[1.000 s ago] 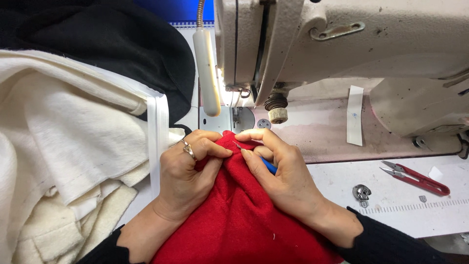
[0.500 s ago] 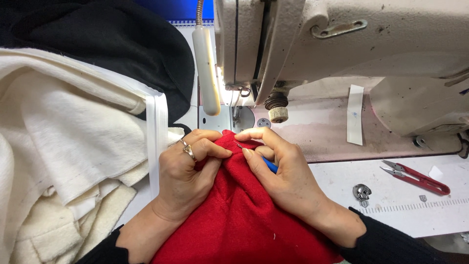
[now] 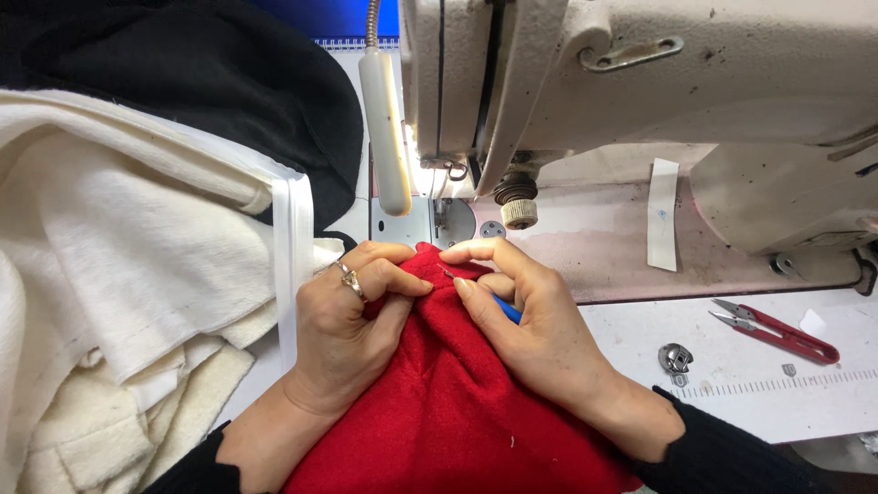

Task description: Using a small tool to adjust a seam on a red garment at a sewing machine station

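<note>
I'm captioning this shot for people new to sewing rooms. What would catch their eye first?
The bright red fabric at bottom centre, pinched by the left hand while the right hand works a blue-handled tool into its edge. Behind looms the cream sewing machine. Cream cloth piles up at left, and red thread snips lie at right.

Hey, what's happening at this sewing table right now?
A person sits at a cream industrial sewing machine, working on a thick red fabric. The left hand pinches a fold of it, while the right hand holds a small blue-handled tool with its metal tip at the fold. Red thread snips lie on the table to the right.
</note>
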